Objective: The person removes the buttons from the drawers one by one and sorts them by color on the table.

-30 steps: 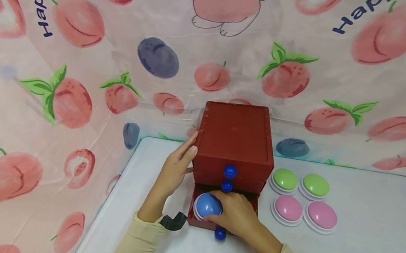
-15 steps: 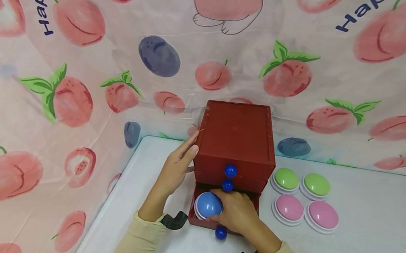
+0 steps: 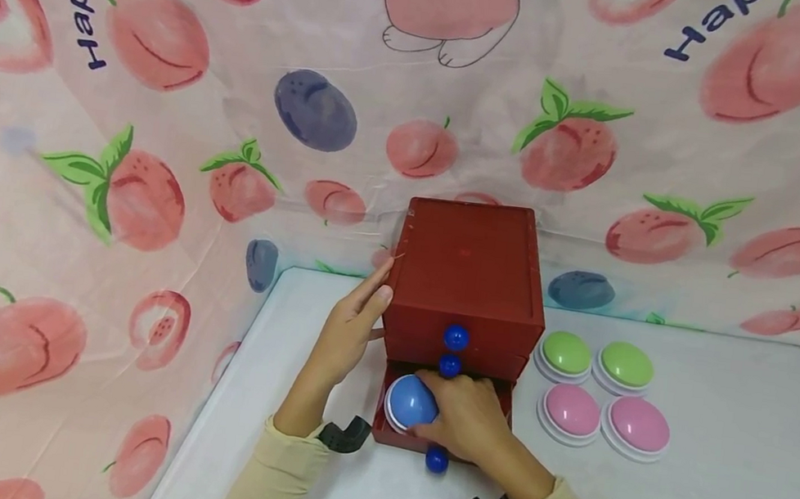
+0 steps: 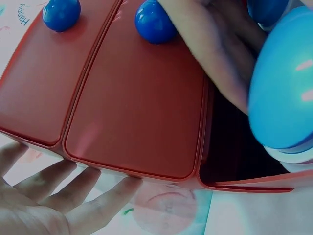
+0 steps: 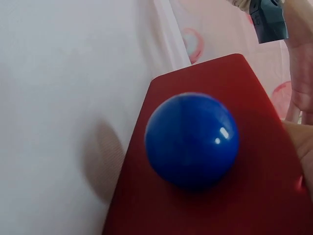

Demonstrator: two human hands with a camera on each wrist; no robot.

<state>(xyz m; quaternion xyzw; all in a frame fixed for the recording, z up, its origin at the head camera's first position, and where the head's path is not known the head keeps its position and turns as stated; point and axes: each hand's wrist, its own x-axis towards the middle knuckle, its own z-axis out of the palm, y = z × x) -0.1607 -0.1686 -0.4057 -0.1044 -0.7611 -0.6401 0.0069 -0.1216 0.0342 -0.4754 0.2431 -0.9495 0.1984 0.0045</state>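
Observation:
A red three-drawer box (image 3: pixel 468 265) stands at the back of the white table (image 3: pixel 714 483); each drawer has a blue knob. Its bottom drawer (image 3: pixel 396 438) is pulled out, and a blue dome button (image 3: pixel 408 401) on a white base sits in the drawer's left part. My right hand (image 3: pixel 428 417) reaches into the drawer and grips that dome from its right side. My left hand (image 3: pixel 372 300) lies flat with straight fingers against the box's left wall. In the left wrist view those fingers (image 4: pixel 73 193) touch the red wall beside the blue dome (image 4: pixel 283 83). The right wrist view shows the bottom drawer's knob (image 5: pixel 191 139) close up.
Two green dome buttons (image 3: pixel 564 353) (image 3: pixel 626 364) and two pink ones (image 3: pixel 572 409) (image 3: pixel 638 425) sit on the table right of the box. A peach-print cloth (image 3: pixel 157 172) hangs close behind and along the left table edge.

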